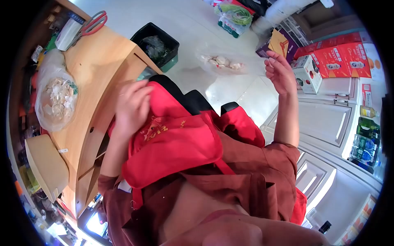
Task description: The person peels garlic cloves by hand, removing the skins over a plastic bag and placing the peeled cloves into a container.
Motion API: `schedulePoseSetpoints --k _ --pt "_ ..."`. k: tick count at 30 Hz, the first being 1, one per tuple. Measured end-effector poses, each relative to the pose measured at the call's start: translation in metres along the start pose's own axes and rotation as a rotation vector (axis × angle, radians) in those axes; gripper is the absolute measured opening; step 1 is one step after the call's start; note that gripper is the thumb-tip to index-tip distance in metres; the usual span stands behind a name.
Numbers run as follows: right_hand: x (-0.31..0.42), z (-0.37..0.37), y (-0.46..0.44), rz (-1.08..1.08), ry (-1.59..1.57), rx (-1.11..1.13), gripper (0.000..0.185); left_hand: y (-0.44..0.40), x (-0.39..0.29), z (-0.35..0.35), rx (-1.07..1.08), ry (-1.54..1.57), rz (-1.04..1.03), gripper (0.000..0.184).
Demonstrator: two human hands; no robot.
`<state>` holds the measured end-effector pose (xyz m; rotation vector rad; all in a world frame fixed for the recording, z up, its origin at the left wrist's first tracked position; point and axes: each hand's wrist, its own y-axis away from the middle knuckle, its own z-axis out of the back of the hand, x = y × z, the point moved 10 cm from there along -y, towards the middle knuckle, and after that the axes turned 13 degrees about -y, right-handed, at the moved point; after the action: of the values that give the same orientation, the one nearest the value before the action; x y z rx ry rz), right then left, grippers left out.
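Observation:
My left hand [133,104] is beside the upper left edge of the red apron [176,143], near the wooden table. It is slightly blurred, its fingers loosely bent and apart, with nothing visible in them. Raised at the right, my right hand [281,74] has half-curled fingers with gaps between them and no object showing. It is in front of the boxes by the cabinets. A clear plastic bag with pale, bulb-like items [221,62] lies on the floor between the hands, farther forward.
On the wooden table [96,61] are another bag of pale items [59,98] and red-handled scissors [94,23]. A black-lined bin [164,43] stands beside it. White cabinets [320,119], red boxes [340,59] and bottles [367,127] are at right. Bagged greens [234,17] sit ahead.

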<state>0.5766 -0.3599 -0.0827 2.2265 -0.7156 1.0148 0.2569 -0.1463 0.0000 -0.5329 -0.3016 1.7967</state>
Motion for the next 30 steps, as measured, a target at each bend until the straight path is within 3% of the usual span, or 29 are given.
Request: schedulePoseSetpoints --k 2,6,8,10,12,13,15,17,19,22,25,27,28,30 --pt "0.02 -0.059 0.013 0.06 0.048 0.149 0.033 -0.013 -0.016 -0.013 -0.026 0.154 -0.108 0.024" --pt "0.053 -0.152 0.049 0.201 0.067 0.417 0.04 -0.05 -0.027 -0.042 0.036 0.296 -0.108 0.024" --pt "0.059 -0.191 0.067 0.228 0.041 0.519 0.043 -0.07 -0.022 -0.091 0.278 0.53 -0.022 0.02" --pt "0.057 -0.221 0.083 0.258 0.064 0.638 0.049 -0.065 -0.017 -0.164 0.6 0.367 -0.018 0.023" --pt "0.052 -0.247 0.099 0.3 0.132 0.778 0.058 -0.034 -0.006 -0.238 0.705 0.136 -0.178 0.024" --pt "0.051 -0.254 0.105 0.264 0.131 0.722 0.062 -0.021 -0.006 -0.253 0.67 0.141 -0.198 0.024" --pt "0.044 -0.265 0.119 0.199 0.034 0.827 0.063 -0.004 -0.011 -0.26 0.594 0.14 -0.237 0.025" --pt "0.038 -0.271 0.128 0.135 -0.027 0.865 0.063 0.011 -0.019 -0.256 0.806 0.276 -0.09 0.029" --pt "0.032 -0.277 0.135 0.107 -0.043 0.935 0.064 0.025 -0.033 -0.256 0.93 0.356 -0.076 0.031" --pt "0.027 -0.284 0.142 0.085 0.022 1.084 0.064 0.027 -0.056 -0.255 0.87 0.361 -0.231 0.028" --pt "0.028 -0.281 0.146 0.078 0.049 1.144 0.064 0.028 -0.072 -0.242 0.64 0.324 -0.325 0.023" --pt "0.03 -0.276 0.147 0.068 0.038 1.107 0.064 0.037 -0.071 -0.263 0.786 0.643 -0.13 0.023" --pt "0.03 -0.273 0.146 0.076 0.021 1.069 0.063 0.05 -0.073 -0.283 0.991 0.973 0.114 0.025" --pt "0.031 -0.27 0.146 0.09 -0.027 1.053 0.061 0.067 -0.08 -0.295 1.158 1.338 0.402 0.029"
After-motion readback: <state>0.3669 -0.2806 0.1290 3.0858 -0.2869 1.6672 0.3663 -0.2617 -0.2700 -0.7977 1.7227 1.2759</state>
